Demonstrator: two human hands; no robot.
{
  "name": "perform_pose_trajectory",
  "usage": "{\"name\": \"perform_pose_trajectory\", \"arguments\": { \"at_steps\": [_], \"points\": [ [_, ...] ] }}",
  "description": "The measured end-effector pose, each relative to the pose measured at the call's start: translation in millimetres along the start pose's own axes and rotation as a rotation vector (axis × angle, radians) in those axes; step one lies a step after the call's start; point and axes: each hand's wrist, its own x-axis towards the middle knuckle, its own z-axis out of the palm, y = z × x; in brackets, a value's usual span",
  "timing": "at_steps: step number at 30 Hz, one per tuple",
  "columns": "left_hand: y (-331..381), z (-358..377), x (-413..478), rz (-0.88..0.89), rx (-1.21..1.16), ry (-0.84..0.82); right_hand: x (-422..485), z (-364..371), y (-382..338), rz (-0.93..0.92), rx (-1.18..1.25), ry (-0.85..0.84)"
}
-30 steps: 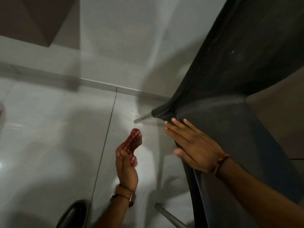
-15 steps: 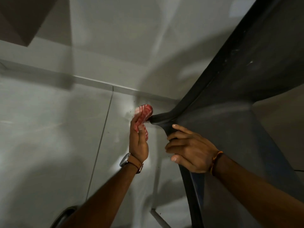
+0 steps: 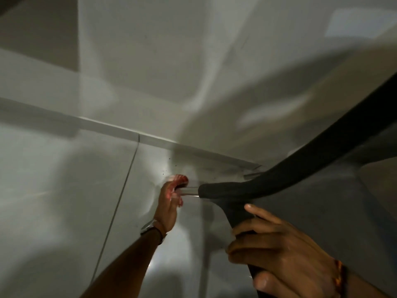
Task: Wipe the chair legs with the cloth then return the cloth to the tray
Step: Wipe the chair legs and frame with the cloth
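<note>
A dark chair (image 3: 322, 190) fills the right side, tipped so its edge runs diagonally. A shiny metal chair leg (image 3: 190, 191) sticks out leftward from the dark seat corner. My left hand (image 3: 168, 208) holds a red and white cloth (image 3: 179, 179) wrapped around the end of that leg. My right hand (image 3: 279, 250) grips the dark edge of the chair below the corner. An orange band sits on my right wrist and a watch on my left. The tray is not in view.
A pale tiled floor (image 3: 64, 201) lies below, with a grout line running diagonally. A light wall (image 3: 171, 50) meets it along a skirting strip (image 3: 150, 136). A second metal leg (image 3: 253, 175) shows behind the chair corner.
My left hand has risen with the cloth from the floor area and closed it around the leg's end. My right hand has gone from resting flat to gripping the chair edge.
</note>
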Motion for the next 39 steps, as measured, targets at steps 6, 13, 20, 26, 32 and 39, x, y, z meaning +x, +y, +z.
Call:
{"name": "perform_pose_trajectory", "arguments": {
  "at_steps": [6, 13, 20, 26, 32, 39],
  "points": [
    [28.0, 1.0, -5.3, 0.001, -0.046, -0.014, 0.2, -4.3, -5.6, 0.032, 0.032, 0.006],
    [101.7, 56.1, -71.2, 0.291, -0.182, -0.009, 3.1, -11.2, -12.0, 0.077, 0.056, -0.062],
    [35.0, 16.1, -17.6, 0.137, -0.129, -0.037, 2.1, -7.0, -13.3, 0.075, 0.045, -0.013],
    [-27.5, -11.1, 46.1, -0.365, -0.014, 0.02, 2.4, -8.1, -14.1, 0.083, 0.032, -0.033],
    [33.2, 16.6, 10.5, -0.295, -0.096, 0.134, 4.2, -8.7, -14.9, 0.105, 0.075, 0.002],
    [107.1, 81.6, -85.2, 0.198, -0.23, 0.199, 1.9, -6.0, -12.4, 0.109, 0.073, -0.05]
  ]
}}
